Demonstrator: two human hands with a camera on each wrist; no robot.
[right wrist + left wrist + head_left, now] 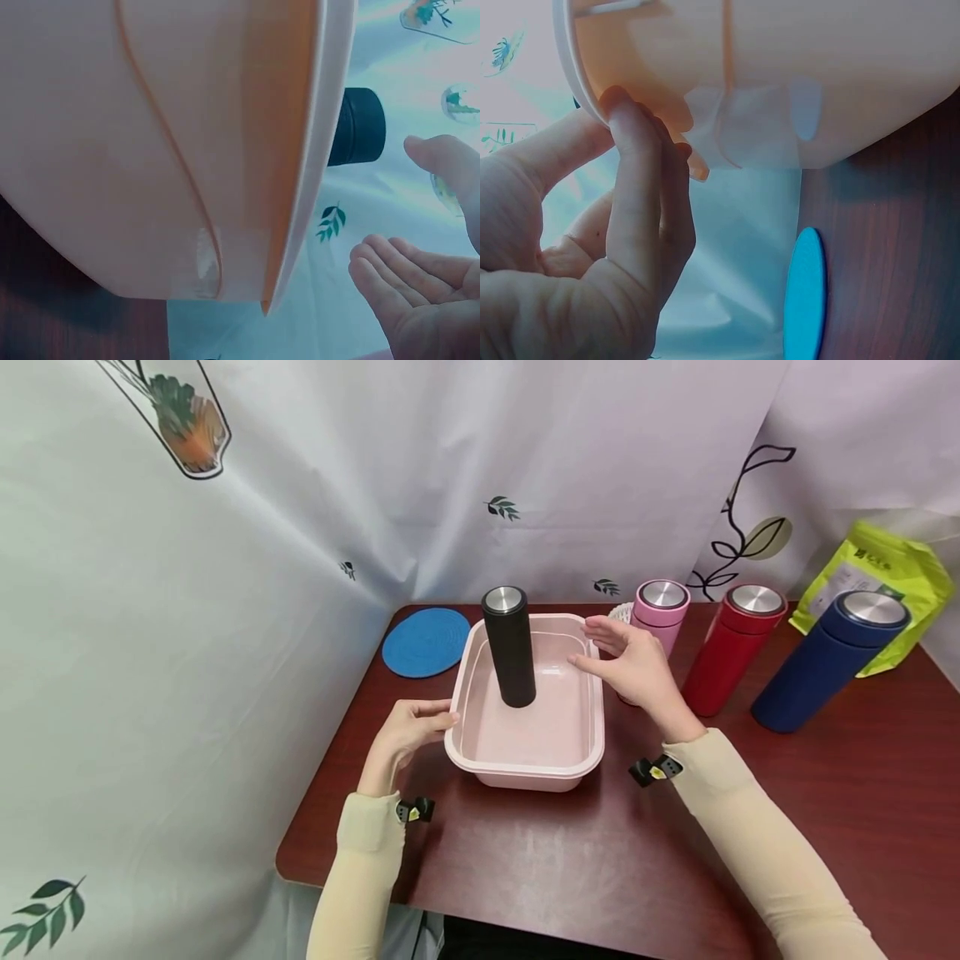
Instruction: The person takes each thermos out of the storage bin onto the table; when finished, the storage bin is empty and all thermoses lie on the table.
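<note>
L hand (pixel 592 247) fingers (pixel 634 165) touch pink basin (pixel 780 67) rim, blue mat (pixel 804 296) on table (pixel 900 247) below

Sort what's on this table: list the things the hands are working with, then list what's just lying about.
In hand:
pink tub, left hand holding its rim
black flask standing inside the tub
right hand open beside the tub's far right corner

Lying about:
blue mat
pink flask
red flask
navy flask
green bag
</note>
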